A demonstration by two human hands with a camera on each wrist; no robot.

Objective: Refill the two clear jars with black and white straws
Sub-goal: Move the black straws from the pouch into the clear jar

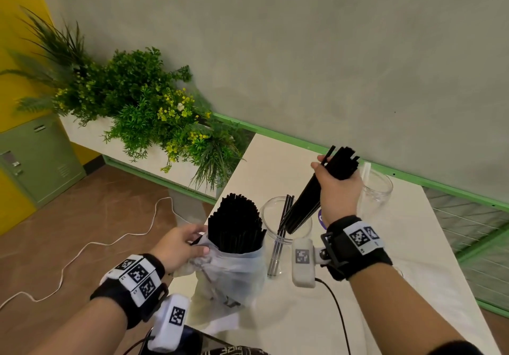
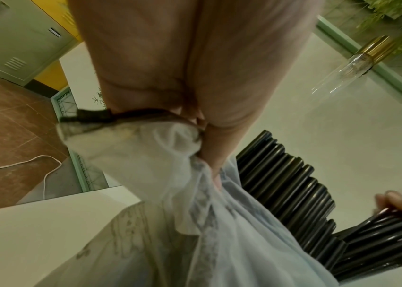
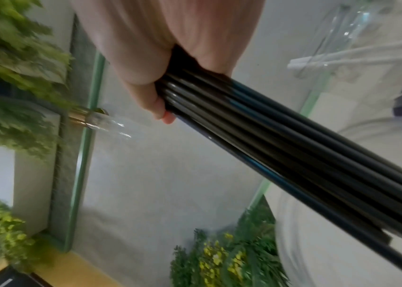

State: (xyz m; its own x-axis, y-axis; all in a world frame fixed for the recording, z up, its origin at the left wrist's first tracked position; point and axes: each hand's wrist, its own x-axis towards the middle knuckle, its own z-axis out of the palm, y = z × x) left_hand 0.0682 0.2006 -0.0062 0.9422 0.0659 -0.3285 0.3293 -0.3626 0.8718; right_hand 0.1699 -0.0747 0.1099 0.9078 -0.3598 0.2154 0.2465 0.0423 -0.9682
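- A bundle of black straws [image 1: 311,197] is gripped in the right hand [image 1: 340,189], fingers wrapped round its upper part; the lower ends are tipped into the mouth of the near clear jar [image 1: 286,233].
- A few black straws are already standing inside that jar.
- Left of the jar, the plastic bag [image 1: 234,269] packed with black straws is pinched at its rim by the left hand [image 1: 180,246].
- Beyond the jar, the second clear jar [image 1: 378,189] is seen on the white table [image 1: 385,285], white straws [image 3: 357,54] inside.
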